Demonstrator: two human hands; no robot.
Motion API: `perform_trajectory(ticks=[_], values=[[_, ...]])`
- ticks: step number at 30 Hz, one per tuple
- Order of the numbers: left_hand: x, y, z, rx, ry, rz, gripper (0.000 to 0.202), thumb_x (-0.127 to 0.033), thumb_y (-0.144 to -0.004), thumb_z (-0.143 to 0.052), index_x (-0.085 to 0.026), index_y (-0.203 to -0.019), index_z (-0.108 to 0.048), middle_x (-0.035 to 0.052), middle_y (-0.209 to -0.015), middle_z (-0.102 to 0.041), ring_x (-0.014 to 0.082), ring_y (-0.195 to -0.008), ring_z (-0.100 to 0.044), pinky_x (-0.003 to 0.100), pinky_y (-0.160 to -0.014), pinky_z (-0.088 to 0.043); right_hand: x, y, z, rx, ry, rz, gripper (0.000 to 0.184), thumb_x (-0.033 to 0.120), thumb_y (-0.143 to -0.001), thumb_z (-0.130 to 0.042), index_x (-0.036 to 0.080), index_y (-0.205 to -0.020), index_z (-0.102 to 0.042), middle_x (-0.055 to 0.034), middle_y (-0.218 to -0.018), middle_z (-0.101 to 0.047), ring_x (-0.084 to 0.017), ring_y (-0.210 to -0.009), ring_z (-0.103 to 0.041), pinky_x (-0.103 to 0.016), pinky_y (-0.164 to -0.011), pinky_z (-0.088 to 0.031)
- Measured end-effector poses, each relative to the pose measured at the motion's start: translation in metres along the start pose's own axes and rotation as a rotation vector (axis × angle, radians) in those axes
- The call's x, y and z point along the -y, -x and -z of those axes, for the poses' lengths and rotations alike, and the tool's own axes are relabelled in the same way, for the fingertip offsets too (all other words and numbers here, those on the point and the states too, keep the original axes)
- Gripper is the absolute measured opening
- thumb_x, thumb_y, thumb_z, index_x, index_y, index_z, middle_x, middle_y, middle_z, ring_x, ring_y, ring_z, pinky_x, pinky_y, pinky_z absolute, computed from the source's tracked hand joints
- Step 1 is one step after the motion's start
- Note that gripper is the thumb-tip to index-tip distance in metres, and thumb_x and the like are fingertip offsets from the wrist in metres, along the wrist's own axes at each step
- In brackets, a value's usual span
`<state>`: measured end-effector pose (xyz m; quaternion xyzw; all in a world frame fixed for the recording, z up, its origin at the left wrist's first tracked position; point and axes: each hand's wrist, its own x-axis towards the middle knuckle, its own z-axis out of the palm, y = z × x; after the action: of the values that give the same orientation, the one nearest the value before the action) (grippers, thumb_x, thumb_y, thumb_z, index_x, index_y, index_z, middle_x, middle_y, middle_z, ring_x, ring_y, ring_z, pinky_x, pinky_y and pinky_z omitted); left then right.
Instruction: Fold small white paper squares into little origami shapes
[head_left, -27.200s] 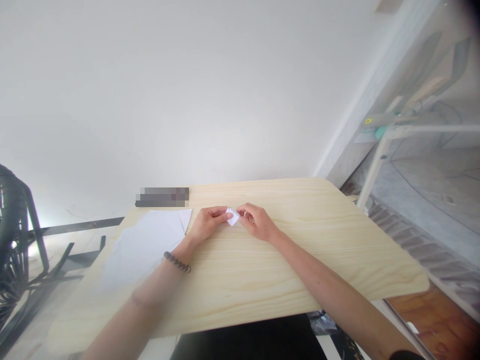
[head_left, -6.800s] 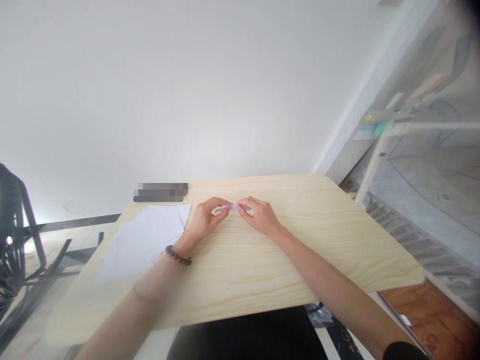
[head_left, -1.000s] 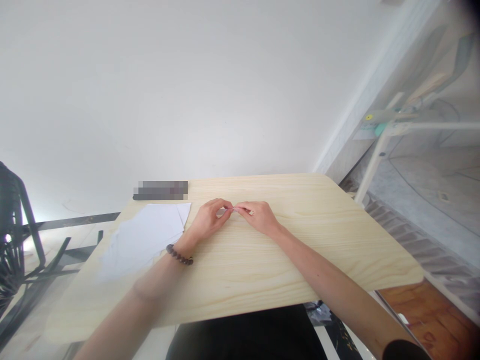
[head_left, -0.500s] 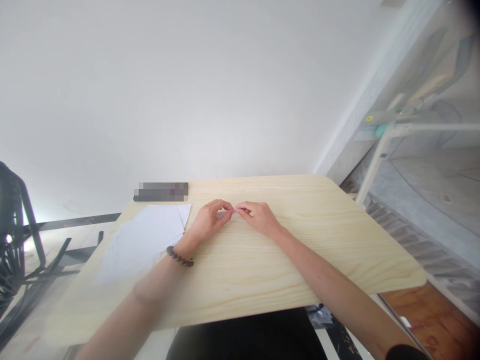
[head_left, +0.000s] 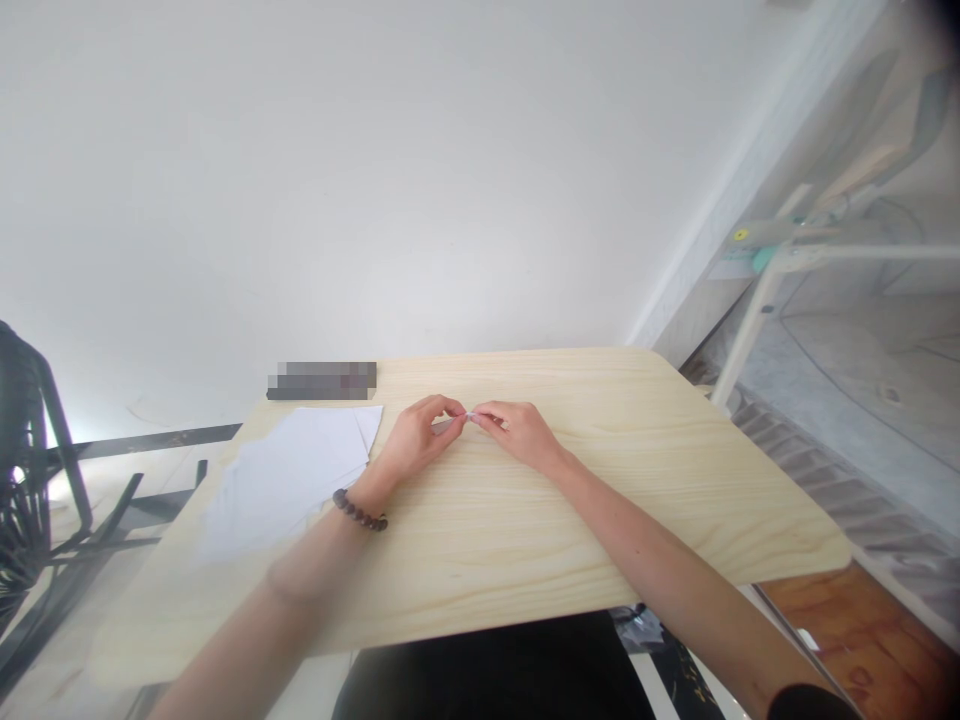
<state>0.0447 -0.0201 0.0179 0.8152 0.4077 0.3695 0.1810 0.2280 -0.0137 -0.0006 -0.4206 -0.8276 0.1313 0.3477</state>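
Observation:
My left hand (head_left: 418,438) and my right hand (head_left: 515,432) meet fingertip to fingertip above the far middle of a light wooden table (head_left: 487,540). Both pinch a very small folded piece of white paper (head_left: 469,416), of which only a sliver shows between the fingers. A dark bead bracelet (head_left: 360,511) circles my left wrist. Both forearms rest on or just over the tabletop.
Several white paper sheets (head_left: 289,478) lie at the table's far left. A dark flat object (head_left: 322,381) sits at the back edge by the white wall. A black metal chair frame (head_left: 45,500) stands to the left. A white rack (head_left: 780,270) stands behind a clear screen on the right.
Long ago the paper was a larger diamond-shaped piece between my fingers; now it is pinched down to a sliver. Over the last second my hands have barely moved.

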Motion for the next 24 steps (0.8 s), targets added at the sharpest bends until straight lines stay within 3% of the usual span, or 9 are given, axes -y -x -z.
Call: perform_trajectory(ticks=[7,14,24], values=[[-0.0006,0.0000,0.0016,0.037,0.007,-0.004,0.016,-0.024,-0.078,-0.044,-0.017,-0.083,-0.058,0.0042,-0.083,-0.061,0.0150,-0.079,-0.056,0.024,-0.065,-0.046,-0.0010,0.0003,-0.0010,-0.005,0.010,0.009,0.023,0.032,-0.084,-0.041,0.024,-0.089,-0.063,0.0006,-0.087,-0.066,-0.010,-0.072,-0.059,-0.020,-0.067,-0.042],[0.0005,0.0000,0.0004,0.021,0.005,-0.012,0.015,-0.022,-0.077,-0.045,-0.017,-0.083,-0.058,0.0038,-0.083,-0.061,0.0142,-0.079,-0.056,0.025,-0.071,-0.045,-0.0006,0.0009,-0.0017,-0.009,0.009,0.008,0.022,0.031,-0.084,-0.042,0.025,-0.090,-0.063,0.0008,-0.088,-0.066,-0.011,-0.073,-0.060,-0.021,-0.067,-0.043],[-0.0007,-0.0003,0.0007,0.016,-0.005,-0.003,0.014,-0.024,-0.078,-0.045,-0.017,-0.082,-0.056,0.0026,-0.080,-0.060,0.0134,-0.076,-0.055,0.025,-0.070,-0.043,-0.0014,-0.0001,-0.0028,-0.029,-0.004,-0.065,0.022,0.037,-0.081,-0.045,0.023,-0.085,-0.062,0.0009,-0.080,-0.066,-0.010,-0.064,-0.059,-0.021,-0.063,-0.043]])
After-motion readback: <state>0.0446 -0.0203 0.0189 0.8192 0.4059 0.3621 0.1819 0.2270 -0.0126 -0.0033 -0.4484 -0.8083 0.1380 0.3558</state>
